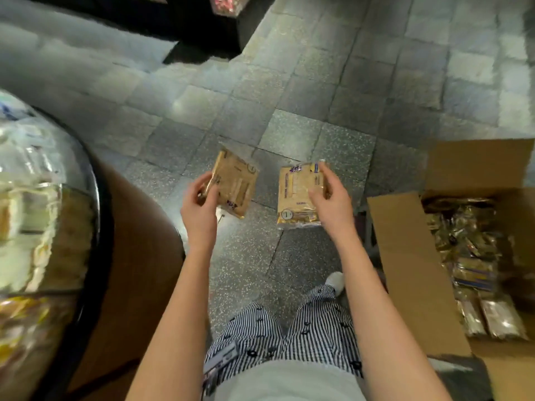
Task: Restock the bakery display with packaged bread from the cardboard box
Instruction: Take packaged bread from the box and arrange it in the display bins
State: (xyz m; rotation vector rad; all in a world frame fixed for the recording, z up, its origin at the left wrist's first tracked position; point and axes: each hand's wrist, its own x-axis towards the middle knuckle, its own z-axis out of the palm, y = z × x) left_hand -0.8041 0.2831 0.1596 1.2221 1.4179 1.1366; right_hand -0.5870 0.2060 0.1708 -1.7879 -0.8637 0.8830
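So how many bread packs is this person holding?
2. The left pack is in the left hand, the right pack in the right hand. More lie piled in the cardboard box, too blurred to count.

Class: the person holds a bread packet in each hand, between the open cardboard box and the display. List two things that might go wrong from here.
1. The left hand pinches the left packet by one edge over the floor; that thin grip may slip and drop it.
2. The display already looks crowded with wrapped goods; setting down the left packet and the right packet, held by the right hand, together might squash or dislodge some.
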